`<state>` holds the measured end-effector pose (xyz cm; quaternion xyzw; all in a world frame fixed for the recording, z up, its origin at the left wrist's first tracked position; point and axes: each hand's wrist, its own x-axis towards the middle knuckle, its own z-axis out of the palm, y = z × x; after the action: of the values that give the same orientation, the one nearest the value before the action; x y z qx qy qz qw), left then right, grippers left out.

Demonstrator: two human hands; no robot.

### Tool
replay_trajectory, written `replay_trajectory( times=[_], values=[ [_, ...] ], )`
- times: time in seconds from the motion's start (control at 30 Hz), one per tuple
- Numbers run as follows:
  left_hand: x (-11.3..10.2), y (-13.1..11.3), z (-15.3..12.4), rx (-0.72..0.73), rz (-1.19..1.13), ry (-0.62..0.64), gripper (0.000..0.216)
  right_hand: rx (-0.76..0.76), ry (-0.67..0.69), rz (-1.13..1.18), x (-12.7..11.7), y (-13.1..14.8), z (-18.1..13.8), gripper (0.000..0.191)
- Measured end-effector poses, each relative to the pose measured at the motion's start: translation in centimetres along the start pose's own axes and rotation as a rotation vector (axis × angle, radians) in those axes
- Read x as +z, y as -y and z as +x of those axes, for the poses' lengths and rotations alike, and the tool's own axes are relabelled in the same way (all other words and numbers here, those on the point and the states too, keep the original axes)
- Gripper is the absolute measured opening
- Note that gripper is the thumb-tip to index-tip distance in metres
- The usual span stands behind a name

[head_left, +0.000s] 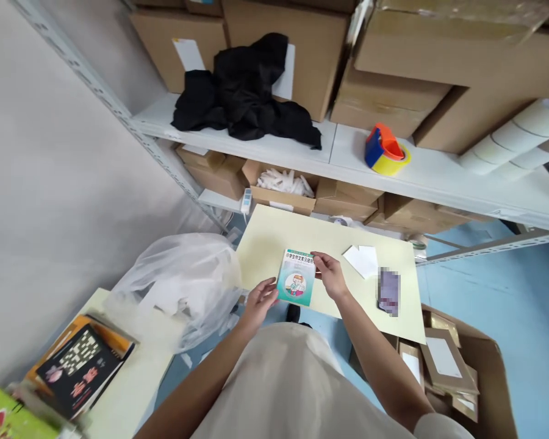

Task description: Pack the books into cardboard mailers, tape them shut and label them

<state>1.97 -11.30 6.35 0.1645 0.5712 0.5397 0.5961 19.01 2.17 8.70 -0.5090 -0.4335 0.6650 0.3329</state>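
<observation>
A small green-and-white book (296, 277) with Chinese print and a cartoon child on its cover is held up over the front edge of the pale table (274, 235). My left hand (258, 302) grips its lower left edge between thumb and fingers. At the upper right corner, my right hand (330, 275) closes on it, the thumb lying over part of the title. White paper slips (362, 261) lie on the table to the right of my right hand. Beyond them is a dark, pixelated object (388, 291) near the right edge.
Left stands a side table (137, 390) with stacked books (80, 369) and a clear plastic bag (178, 286). A carton of parcels (489, 366) is at lower right. The shelf (348, 152) ahead bears boxes, black cloth (251, 91), a tape dispenser (384, 149) and white rolls (516, 137).
</observation>
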Motion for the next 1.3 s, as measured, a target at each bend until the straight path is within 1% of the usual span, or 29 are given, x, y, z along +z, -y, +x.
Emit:
replay_trajectory(
  times=[0.1,0.2,0.3,0.43,0.53,0.63,0.7,0.77,0.83,0.9,0.93,1.03,1.07,1.13,1.2,1.23,1.3],
  values=[
    [1.8,0.0,1.0,-0.021,0.040,0.020,0.046,0.018,0.000,0.032,-1.8,0.7,1.0,0.049],
    [2.9,0.2,1.8,-0.021,0.117,-0.003,0.045,0.025,0.006,0.047,-2.9,0.9,1.8,0.048],
    [3.3,0.5,2.5,-0.008,0.158,0.000,0.045,0.035,0.017,0.067,-3.7,0.8,2.2,0.045],
    [2.9,0.8,3.3,-0.016,0.106,0.021,0.052,0.049,0.082,0.128,-4.7,0.1,2.5,0.040],
    [2.4,0.6,3.7,-0.083,0.023,0.118,0.051,-0.033,0.144,0.122,-5.0,-0.5,2.7,0.040],
    [2.0,-0.1,4.3,-0.194,-0.082,0.221,0.048,-0.188,0.221,0.040,-5.1,-0.3,3.0,0.054],
    [1.8,-0.9,4.7,-0.289,-0.139,0.272,0.047,-0.249,0.287,-0.060,-5.0,0.4,3.1,0.061],
    [1.6,-1.8,5.2,-0.368,-0.146,0.331,0.046,-0.262,0.351,-0.160,-4.7,1.3,3.1,0.061],
    [1.4,-2.5,5.8,-0.398,-0.077,0.412,0.043,-0.241,0.394,-0.203,-4.3,2.1,3.0,0.052],
    [1.2,-3.0,6.2,-0.367,0.048,0.486,0.039,-0.208,0.388,-0.171,-3.8,2.6,2.7,0.042],
    [1.0,-3.2,6.4,-0.335,0.098,0.498,0.036,-0.194,0.366,-0.138,-3.5,2.8,2.6,0.039],
    [0.3,-3.9,6.8,-0.222,0.111,0.441,0.036,-0.161,0.286,-0.050,-2.9,3.1,2.4,0.038],
    [0.1,-4.2,6.8,-0.179,0.094,0.423,0.039,-0.148,0.272,-0.038,-2.8,3.2,2.4,0.039],
    [0.0,-4.8,6.7,-0.059,0.109,0.426,0.048,-0.122,0.274,-0.050,-2.6,3.6,2.5,0.039],
    [0.2,-5.2,6.4,0.080,0.189,0.439,0.053,-0.110,0.287,-0.084,-2.5,4.1,2.8,0.040],
    [0.5,-5.3,6.3,0.137,0.236,0.426,0.053,-0.107,0.291,-0.102,-2.4,4.3,3.0,0.041],
    [1.3,-5.2,6.2,0.194,0.302,0.379,0.048,-0.107,0.263,-0.117,-2.4,4.7,3.3,0.043]
  ],
)
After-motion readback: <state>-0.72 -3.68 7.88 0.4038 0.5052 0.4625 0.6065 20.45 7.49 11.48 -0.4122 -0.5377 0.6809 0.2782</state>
